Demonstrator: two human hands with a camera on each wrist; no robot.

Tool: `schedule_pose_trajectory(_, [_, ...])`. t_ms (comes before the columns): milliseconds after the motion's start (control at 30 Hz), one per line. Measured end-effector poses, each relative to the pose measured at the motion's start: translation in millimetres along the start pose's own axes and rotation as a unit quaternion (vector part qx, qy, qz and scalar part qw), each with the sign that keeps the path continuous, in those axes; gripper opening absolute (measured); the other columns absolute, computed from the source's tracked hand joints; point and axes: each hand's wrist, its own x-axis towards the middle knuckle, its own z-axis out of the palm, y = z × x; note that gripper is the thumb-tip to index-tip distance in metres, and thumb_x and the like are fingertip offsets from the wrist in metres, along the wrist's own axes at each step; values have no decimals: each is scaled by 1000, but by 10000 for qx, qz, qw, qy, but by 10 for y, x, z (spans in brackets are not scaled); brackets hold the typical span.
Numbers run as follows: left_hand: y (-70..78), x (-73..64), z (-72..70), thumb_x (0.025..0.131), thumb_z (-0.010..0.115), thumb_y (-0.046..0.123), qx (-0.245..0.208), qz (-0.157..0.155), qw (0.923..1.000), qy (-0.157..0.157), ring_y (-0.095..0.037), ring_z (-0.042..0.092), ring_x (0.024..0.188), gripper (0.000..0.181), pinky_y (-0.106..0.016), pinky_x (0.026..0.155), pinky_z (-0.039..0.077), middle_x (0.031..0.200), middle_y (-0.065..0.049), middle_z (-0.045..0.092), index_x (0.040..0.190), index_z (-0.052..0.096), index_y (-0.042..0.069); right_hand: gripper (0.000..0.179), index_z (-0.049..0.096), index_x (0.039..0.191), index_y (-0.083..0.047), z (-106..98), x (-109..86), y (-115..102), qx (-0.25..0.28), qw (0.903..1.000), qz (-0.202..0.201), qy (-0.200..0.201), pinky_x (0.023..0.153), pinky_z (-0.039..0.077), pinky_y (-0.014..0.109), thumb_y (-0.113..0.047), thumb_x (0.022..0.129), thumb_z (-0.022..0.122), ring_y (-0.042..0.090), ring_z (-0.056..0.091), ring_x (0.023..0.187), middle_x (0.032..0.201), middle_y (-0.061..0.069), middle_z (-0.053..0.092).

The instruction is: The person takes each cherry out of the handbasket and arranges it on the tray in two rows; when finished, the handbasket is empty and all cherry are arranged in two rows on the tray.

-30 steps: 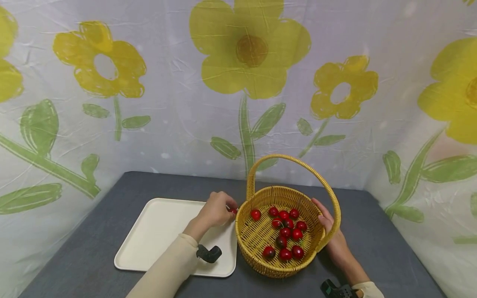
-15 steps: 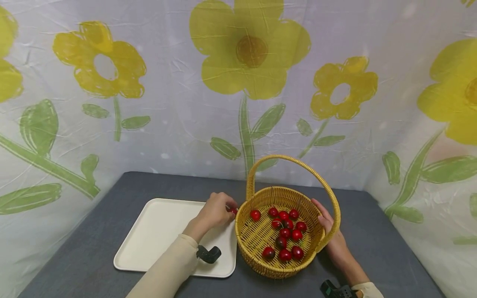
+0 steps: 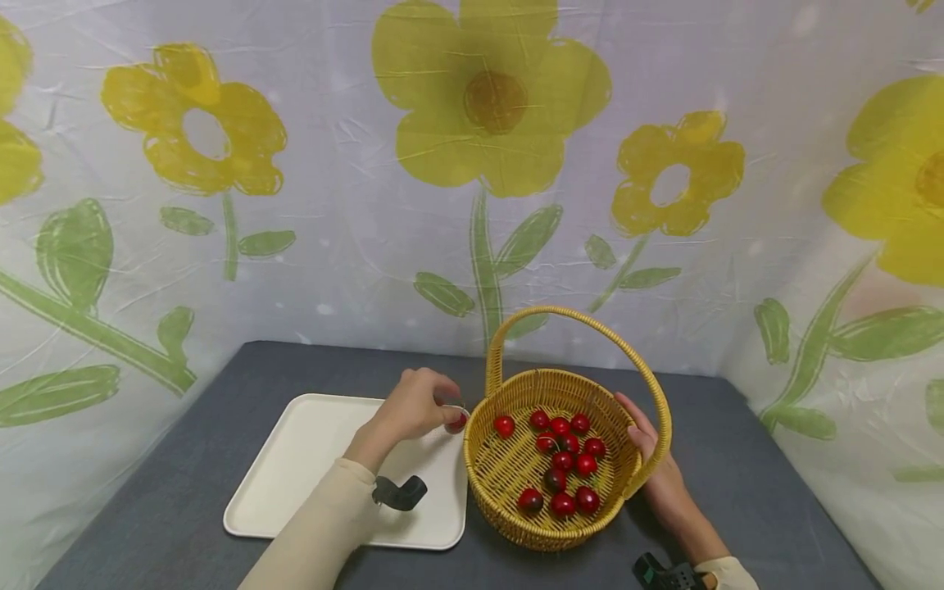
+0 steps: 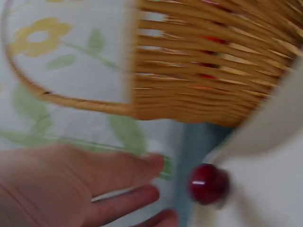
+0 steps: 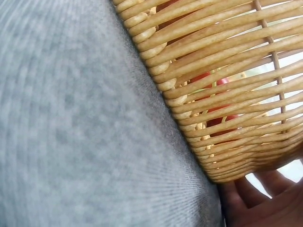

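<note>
At the right edge of the white tray (image 3: 317, 467) sits one dark red cherry (image 3: 456, 422). My left hand (image 3: 413, 406) is right beside it, thumb and fingers extended. The left wrist view shows a gap between these fingertips and the cherry (image 4: 208, 184). A yellow wicker basket (image 3: 516, 537) with a tall hooped handle stands against the tray's right side. Several cherries (image 3: 563, 460) lie on its woven floor. My right hand (image 3: 664, 475) holds the basket's right side at the rim; in the right wrist view its fingers (image 5: 272, 184) show behind the weave.
A dark grey cloth covers the table (image 3: 752, 492). Behind it hangs a pale curtain (image 3: 354, 246) printed with yellow flowers. The basket handle (image 3: 583, 315) arches high over the basket.
My left hand has drawn back slightly to the left and its fingers have come off the cherry, which now shows more fully at the tray's edge. The right hand and basket stay put.
</note>
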Motion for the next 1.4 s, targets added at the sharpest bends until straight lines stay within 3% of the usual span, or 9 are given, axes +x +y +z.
schedule_pose_trajectory(133, [-13,-48,-268,95,87,21,-1231,113,9912,-470,-26,77,119,39,-47,102,62,130,-7,80,132,80,12,54,25,175,-29,-2,1,11,23,10000,14,-8,107,47,12,-40,122,27,0,45,148,180,12,27])
schedule_pose_trajectory(333, [54,-131,-570,99,82,10,-3167,680,9364,-1347,-33,72,133,51,-41,107,61,143,-15,73,147,67,2,55,26,175,-26,-18,-18,25,42,10000,-21,32,107,47,12,-39,122,28,-5,46,145,180,13,27])
schedule_pose_trajectory(700, [375,-188,-495,99,79,4,-3819,2055,8490,-3020,-35,74,129,50,-43,104,63,142,-37,65,144,64,-11,54,26,175,-27,-48,-19,19,108,9999,-73,41,106,50,14,-38,122,28,-3,48,146,179,13,28])
schedule_pose_trajectory(800, [531,-201,-366,100,79,5,-3441,2114,8578,-3179,-33,76,125,44,-43,103,63,135,-27,74,141,69,-7,54,26,175,-29,-43,-16,6,74,10000,-2,45,105,51,16,-39,122,29,-2,50,145,178,14,32])
schedule_pose_trajectory(967, [796,-249,-119,97,82,9,-1866,1750,9268,-2749,-13,81,108,36,-28,95,64,124,-4,82,133,78,7,55,26,175,-26,-36,-1,13,72,10000,-10,22,104,53,18,-38,122,29,-2,52,143,176,15,35])
schedule_pose_trajectory(1033, [887,-263,-11,96,84,9,-1030,1733,9446,-2590,-6,80,101,33,-26,97,62,122,-1,83,129,81,10,55,26,176,-24,-38,3,24,60,10000,-57,17,104,54,18,-37,122,29,-2,53,142,175,16,36])
schedule_pose_trajectory(1200, [1081,-278,240,91,90,14,632,1823,9519,-2380,-1,74,97,22,-24,98,57,108,3,84,112,87,12,54,26,176,-23,-44,-4,37,62,9998,-190,-1,102,56,21,-34,122,28,1,56,142,172,19,39])
schedule_pose_trajectory(1300, [1174,-280,383,88,92,16,1170,1700,9506,-2318,-1,62,79,7,-18,76,52,76,9,76,88,85,12,54,26,176,-26,-43,-10,41,59,9997,-220,-8,103,55,21,-34,122,28,0,55,142,173,19,38])
schedule_pose_trajectory(1400, [1234,-279,527,86,91,15,1587,1597,9503,-2148,-4,47,61,26,-18,57,42,55,9,55,66,74,13,53,27,175,-27,-38,-7,47,92,9996,-252,-29,103,56,21,-34,123,29,0,55,143,173,19,37])
